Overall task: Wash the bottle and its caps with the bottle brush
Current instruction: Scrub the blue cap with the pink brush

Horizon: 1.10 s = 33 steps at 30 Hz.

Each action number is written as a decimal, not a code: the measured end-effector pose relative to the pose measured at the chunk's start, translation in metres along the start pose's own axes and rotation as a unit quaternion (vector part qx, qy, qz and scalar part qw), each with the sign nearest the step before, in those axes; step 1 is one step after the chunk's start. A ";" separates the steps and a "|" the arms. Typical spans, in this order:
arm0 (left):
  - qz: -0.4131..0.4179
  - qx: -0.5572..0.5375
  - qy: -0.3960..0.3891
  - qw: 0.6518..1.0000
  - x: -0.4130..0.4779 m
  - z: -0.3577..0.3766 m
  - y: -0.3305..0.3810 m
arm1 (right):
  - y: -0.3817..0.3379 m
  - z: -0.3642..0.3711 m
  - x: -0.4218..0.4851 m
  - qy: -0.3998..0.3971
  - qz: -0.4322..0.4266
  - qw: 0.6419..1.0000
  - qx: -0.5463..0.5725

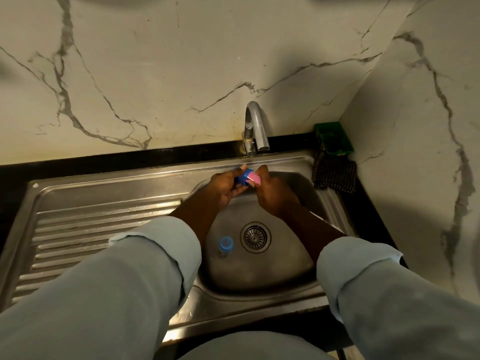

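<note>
The ribbed drainboard (91, 224) takes the nine o'clock side of the steel sink (259, 281). In the basin, at about eight o'clock from the drain strainer (255, 237), the clear bottle (225, 253) stands upright with a light-blue cap (226, 242) on it. At twelve o'clock, just below the tap (255, 128), the left hand (223, 187) curls its fingers round a blue cap (242, 178). The right hand (272, 190) pinches a pink head (253, 178), probably the brush's sponge end, against the cap's mouth. To do this well, hold the cap firm, turn the pink head round the inner thread, and stay under the spout. At two o'clock lie a dark cloth (333, 175) and a green tub (333, 138).
</note>
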<state>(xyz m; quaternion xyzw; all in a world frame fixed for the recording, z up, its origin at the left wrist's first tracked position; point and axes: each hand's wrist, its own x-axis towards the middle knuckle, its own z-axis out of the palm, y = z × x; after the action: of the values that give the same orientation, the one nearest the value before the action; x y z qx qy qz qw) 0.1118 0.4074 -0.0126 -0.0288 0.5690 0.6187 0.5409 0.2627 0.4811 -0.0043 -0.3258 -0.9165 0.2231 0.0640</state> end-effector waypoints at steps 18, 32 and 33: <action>-0.002 0.024 -0.004 1.000 -0.004 0.007 0.009 | 0.000 0.011 -0.005 0.083 -0.002 0.995 0.061; -0.005 0.050 0.015 0.999 -0.004 -0.004 0.002 | -0.010 0.027 -0.009 0.055 0.038 0.995 0.075; -0.004 0.062 0.020 0.998 -0.002 -0.005 0.000 | -0.013 0.028 -0.010 0.034 0.042 0.995 0.084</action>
<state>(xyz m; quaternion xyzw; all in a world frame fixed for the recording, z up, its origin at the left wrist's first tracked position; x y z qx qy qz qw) 0.1100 0.4025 -0.0126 -0.0093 0.6170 0.5794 0.5325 0.2552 0.4554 -0.0233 -0.3652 -0.8773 0.2900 0.1130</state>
